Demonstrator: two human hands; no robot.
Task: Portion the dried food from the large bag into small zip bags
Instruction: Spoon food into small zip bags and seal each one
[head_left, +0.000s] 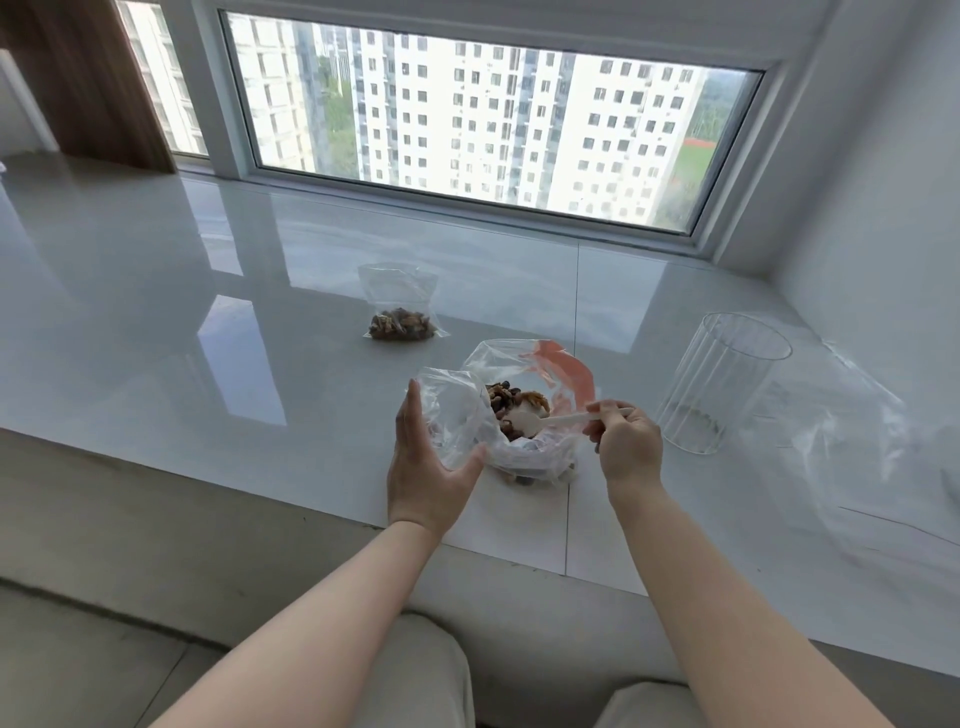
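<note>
A: Seen at a glossy white sill (156, 291) under a wide window (483, 119): left hand (423, 467) cupping a small clear zip bag (457, 415), fingers straight and close together along its left side, thumb hooked under the lower edge.

B: And on the right?

A: Right hand (626, 441) pinching the handle of a white plastic spoon (540, 418), bowl down among the dried food (511, 402) in the large bag (540, 374) with the red strip, just beside the small one.

B: Elsewhere on the sill?

A: Farther back, a filled small bag (400, 312), lying flat. To the right, a clear glass cylinder (722, 389) and loose clear plastic (852, 431).
</note>
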